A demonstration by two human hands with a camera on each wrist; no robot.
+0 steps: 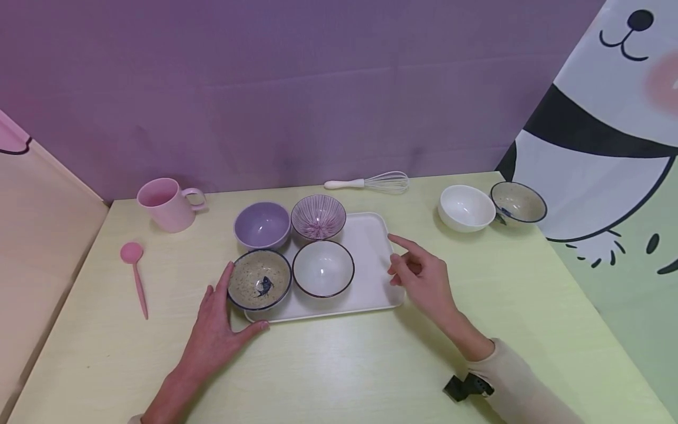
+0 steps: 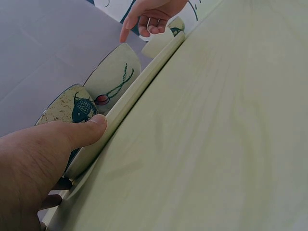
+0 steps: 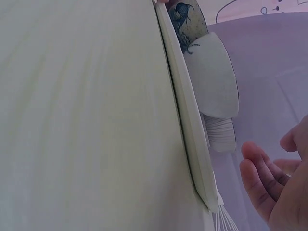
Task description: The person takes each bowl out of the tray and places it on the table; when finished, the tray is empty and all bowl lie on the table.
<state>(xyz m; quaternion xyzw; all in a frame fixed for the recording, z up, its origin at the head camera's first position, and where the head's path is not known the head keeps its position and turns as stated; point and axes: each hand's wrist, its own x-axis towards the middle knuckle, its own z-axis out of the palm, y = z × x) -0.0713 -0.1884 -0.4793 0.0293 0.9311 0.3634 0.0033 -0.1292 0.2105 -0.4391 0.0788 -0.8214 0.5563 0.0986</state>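
Note:
My left hand (image 1: 219,321) is spread around the left front of a speckled bowl with a blue fish (image 1: 259,281), its index finger at the rim. In the left wrist view, the thumb (image 2: 91,131) lies straight at the front edge of the white tray (image 1: 368,259). A white bowl with a dark rim (image 1: 323,270), a purple bowl (image 1: 262,227) and a purple-striped bowl (image 1: 318,217) stand close together with it on the tray. My right hand (image 1: 424,277) holds nothing beside the tray's right edge, index finger extended and the others loosely bent.
Behind the tray lies a whisk (image 1: 371,182). At the left are a pink mug (image 1: 169,209) and a pink spoon (image 1: 136,277). A plain white bowl (image 1: 466,209) and another speckled bowl (image 1: 519,202) stand at the back right, near the table edge.

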